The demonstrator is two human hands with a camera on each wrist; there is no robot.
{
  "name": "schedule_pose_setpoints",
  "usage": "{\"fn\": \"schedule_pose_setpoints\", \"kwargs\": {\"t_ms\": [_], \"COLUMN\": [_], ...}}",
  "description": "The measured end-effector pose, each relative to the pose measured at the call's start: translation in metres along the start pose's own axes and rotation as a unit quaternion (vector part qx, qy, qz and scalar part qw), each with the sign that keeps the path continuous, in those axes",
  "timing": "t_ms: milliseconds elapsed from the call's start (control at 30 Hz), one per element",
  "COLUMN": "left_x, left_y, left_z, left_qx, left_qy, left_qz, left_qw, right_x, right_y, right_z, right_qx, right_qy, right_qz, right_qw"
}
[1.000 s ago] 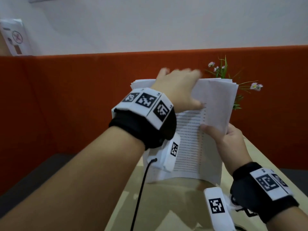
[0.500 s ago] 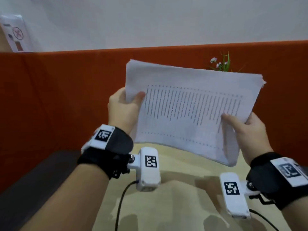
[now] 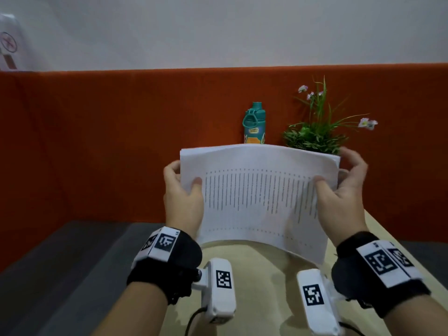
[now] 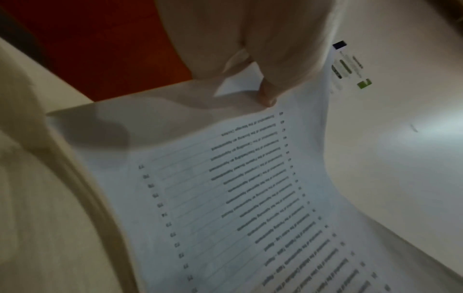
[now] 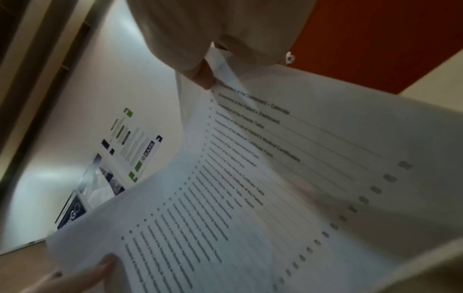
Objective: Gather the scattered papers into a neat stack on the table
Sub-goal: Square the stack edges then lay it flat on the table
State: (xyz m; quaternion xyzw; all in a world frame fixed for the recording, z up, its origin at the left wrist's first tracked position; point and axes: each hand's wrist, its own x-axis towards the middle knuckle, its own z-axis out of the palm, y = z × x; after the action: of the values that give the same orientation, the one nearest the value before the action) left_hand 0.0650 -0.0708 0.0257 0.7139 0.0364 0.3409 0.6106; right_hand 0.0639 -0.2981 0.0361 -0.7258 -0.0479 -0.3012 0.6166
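I hold a stack of printed papers (image 3: 257,197) upright above the beige table (image 3: 257,275), long side across and bowed in the middle. My left hand (image 3: 184,190) pinches its left edge, thumb on the front sheet. My right hand (image 3: 339,190) grips the right edge, thumb in front and fingers curled over the top corner. Both wrist views show the papers (image 4: 225,188) (image 5: 250,188) close up with lines of text, and each thumb lies on the top sheet. The bottom edge hangs just above the table.
A teal water bottle (image 3: 254,123) and a potted plant with small flowers (image 3: 315,132) stand at the table's far end against the orange partition (image 3: 97,141). Dark grey floor (image 3: 60,275) lies left of the table.
The stack turned from upright-tall to lying long side across, then came lower and level. My left hand went from the top edge to the left edge; my right hand's fingers curled over the top right corner.
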Motion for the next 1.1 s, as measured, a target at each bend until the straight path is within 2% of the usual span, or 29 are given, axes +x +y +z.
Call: {"fn": "schedule_pose_setpoints", "kwargs": {"t_ms": [133, 233, 400, 667, 833, 900, 933, 1000, 1067, 1100], "left_x": [-0.001, 0.002, 0.007, 0.007, 0.007, 0.009, 0.008, 0.006, 0.004, 0.004], "left_y": [0.002, 0.0, -0.002, 0.0, 0.005, 0.011, 0.016, 0.034, 0.054, 0.063], "left_z": [-0.006, -0.011, -0.018, -0.024, -0.025, -0.023, -0.021, -0.012, 0.003, 0.011], "left_qx": [0.058, 0.138, 0.19, 0.231, 0.28, 0.35, 0.39, 0.431, 0.453, 0.458], "left_qy": [-0.02, -0.016, -0.022, -0.022, -0.06, -0.054, -0.044, -0.051, -0.095, -0.119], "left_qz": [0.08, 0.112, 0.161, 0.189, 0.147, 0.13, 0.145, 0.208, 0.274, 0.287], "left_qw": [0.995, 0.984, 0.968, 0.954, 0.947, 0.926, 0.908, 0.877, 0.843, 0.833], "right_x": [-0.002, 0.0, 0.003, 0.002, 0.001, 0.002, 0.003, 0.004, 0.005, 0.006], "right_y": [-0.002, 0.0, -0.002, -0.008, -0.008, -0.007, -0.008, -0.013, -0.024, -0.033], "right_z": [-0.003, -0.005, -0.008, -0.011, -0.013, -0.013, -0.012, -0.008, -0.003, -0.001], "right_qx": [-0.086, -0.108, -0.121, -0.12, -0.111, -0.106, -0.103, -0.113, -0.136, -0.145], "right_qy": [-0.015, -0.019, -0.027, -0.039, -0.045, -0.044, -0.046, -0.052, -0.064, -0.071], "right_qz": [-0.055, -0.058, -0.049, -0.026, -0.018, -0.022, -0.028, -0.058, -0.1, -0.125], "right_qw": [0.995, 0.992, 0.991, 0.992, 0.993, 0.993, 0.993, 0.991, 0.984, 0.979]}}
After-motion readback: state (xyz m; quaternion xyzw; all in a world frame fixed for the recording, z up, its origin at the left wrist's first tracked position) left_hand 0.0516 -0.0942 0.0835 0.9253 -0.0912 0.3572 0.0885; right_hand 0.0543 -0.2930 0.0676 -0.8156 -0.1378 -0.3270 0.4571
